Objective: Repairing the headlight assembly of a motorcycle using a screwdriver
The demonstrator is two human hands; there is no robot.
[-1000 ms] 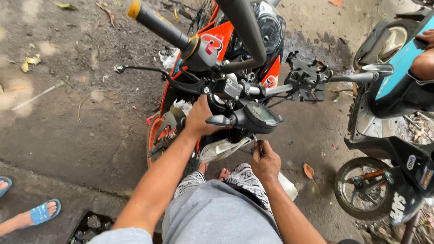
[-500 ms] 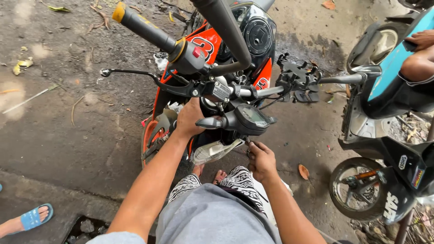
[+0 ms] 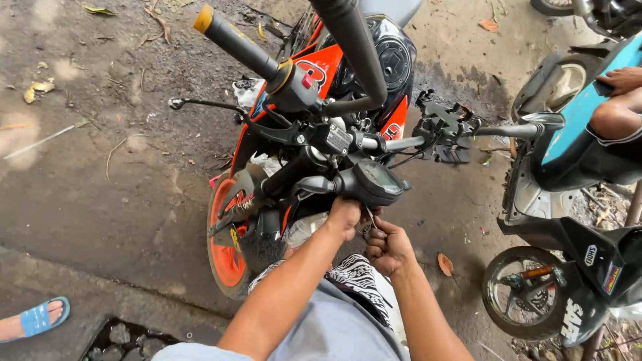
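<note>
Both hands meet under the instrument panel point(image 3: 378, 179) of an orange motorcycle point(image 3: 321, 73): the left hand point(image 3: 346, 215) cups it, the right hand point(image 3: 390, 246) pinches a small metal piece point(image 3: 370, 217) (too small to identify) beside it.

Both forearms bare, no sleeves showing, no watch or rings visible. Left hand point(image 3: 346, 215) at 12 o'clock of lap, right hand point(image 3: 390, 246) at 1 o'clock. Grey shirt hem at 6; black-and-white zebra-patterned shorts beneath.

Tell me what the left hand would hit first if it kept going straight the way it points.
Probably the black instrument cluster: the left hand sits just under it, pointing up toward it. Depth is unclear.
</note>
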